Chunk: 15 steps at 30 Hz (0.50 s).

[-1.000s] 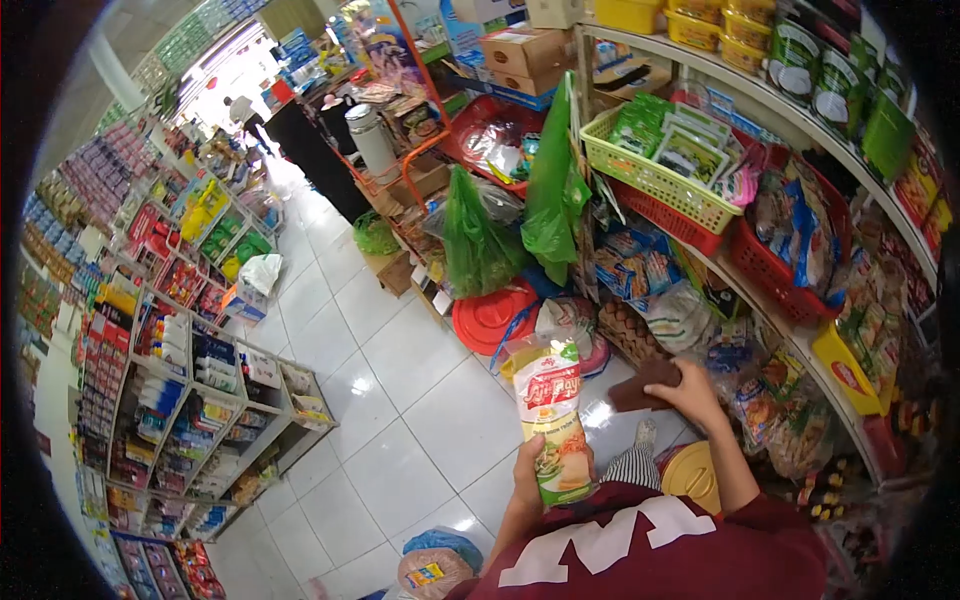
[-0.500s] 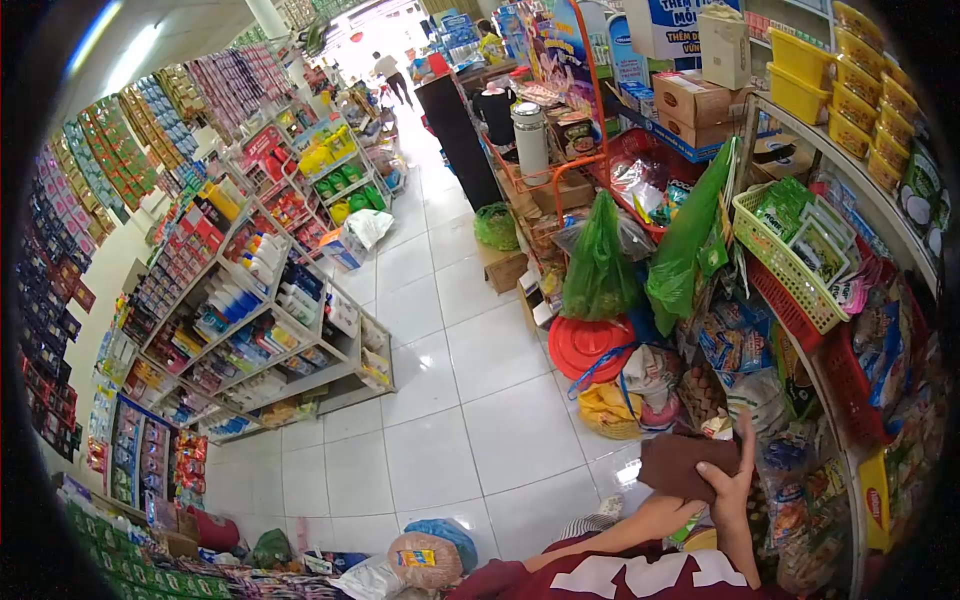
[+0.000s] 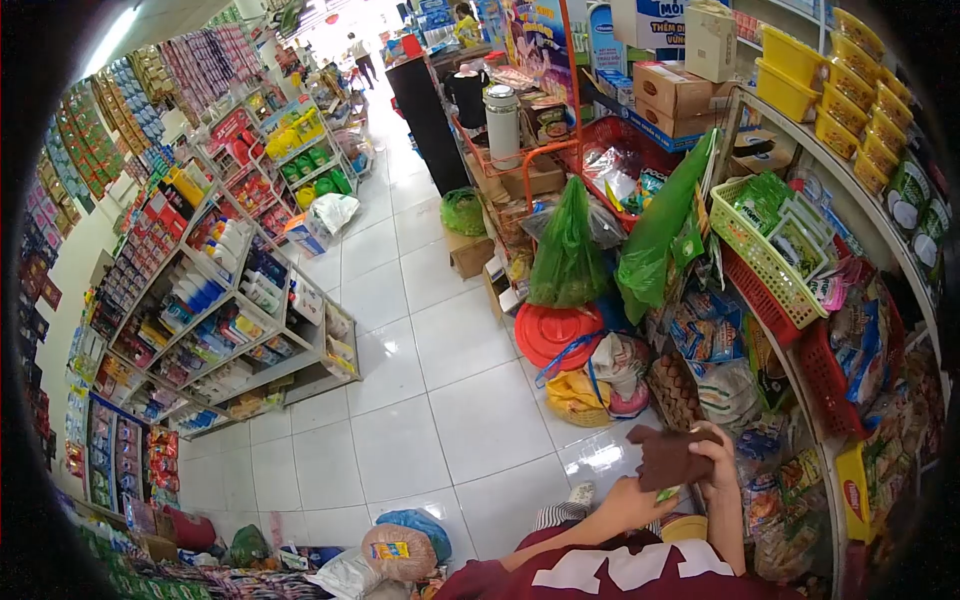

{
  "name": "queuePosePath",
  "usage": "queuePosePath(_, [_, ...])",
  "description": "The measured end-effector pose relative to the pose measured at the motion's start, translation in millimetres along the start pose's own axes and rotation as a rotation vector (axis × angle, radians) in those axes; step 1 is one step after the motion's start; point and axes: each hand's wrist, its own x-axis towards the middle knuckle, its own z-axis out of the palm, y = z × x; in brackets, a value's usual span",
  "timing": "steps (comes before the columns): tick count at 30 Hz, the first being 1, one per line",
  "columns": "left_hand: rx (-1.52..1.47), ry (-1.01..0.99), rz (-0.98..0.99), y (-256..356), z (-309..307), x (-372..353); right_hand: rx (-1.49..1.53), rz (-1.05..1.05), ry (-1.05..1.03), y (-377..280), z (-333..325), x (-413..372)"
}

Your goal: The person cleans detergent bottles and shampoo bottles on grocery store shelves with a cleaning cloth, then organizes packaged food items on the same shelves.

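A dark brown cloth-like piece (image 3: 672, 457) with an uneven edge is held in front of my maroon shirt. My right hand (image 3: 718, 462) curls around its right side, fingers bent over the top. Against its lower edge, my left hand (image 3: 632, 506) is closed, with its fingertips partly hidden by the cloth. A small green and yellow bit (image 3: 667, 494) shows by the left fingers. Just beyond the hands stand a woven basket (image 3: 674, 388) and a white sack (image 3: 728, 392) at the foot of the shelving.
Shelving (image 3: 775, 360) with packets and a yellow-green basket (image 3: 765, 255) runs along my right. Green bags (image 3: 568, 250) hang above a red lid (image 3: 558, 336). A bottle rack (image 3: 250, 310) stands left across the tiled floor (image 3: 400, 400). Bags (image 3: 400, 552) lie below.
The view has shifted, so the surroundings sit further left. My right forefinger, stretched out before, is now bent onto the cloth, which has changed shape.
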Motion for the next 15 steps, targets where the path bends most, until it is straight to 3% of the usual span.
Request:
queuePosePath(4, [-0.082,-0.134,-0.212,10.9,-18.0,7.2,0.129,-0.051,0.123,-2.7,-1.0,-0.5])
queuePosePath(5, [-0.079,-0.052,-0.339,16.3,-20.2,5.7,0.112,-0.078,0.078,-7.9,-0.8,-2.2])
queuePosePath(8, [-0.253,-0.137,-0.215,-0.5,-12.0,9.1,0.105,-0.112,0.020,-20.3,-5.1,-2.5])
queuePosePath(11, [-0.703,-0.170,-0.142,-6.5,6.2,10.6,0.233,-0.111,0.099,-20.7,-4.5,2.4])
queuePosePath(14, [-0.847,-0.195,-0.161,-7.4,-3.0,13.9,0.338,-0.074,0.173,-21.9,-5.2,2.0])
queuePosePath(15, [-0.881,-0.246,-0.182,-6.8,-11.6,14.6,0.389,-0.028,0.098,-13.9,-20.5,7.7])
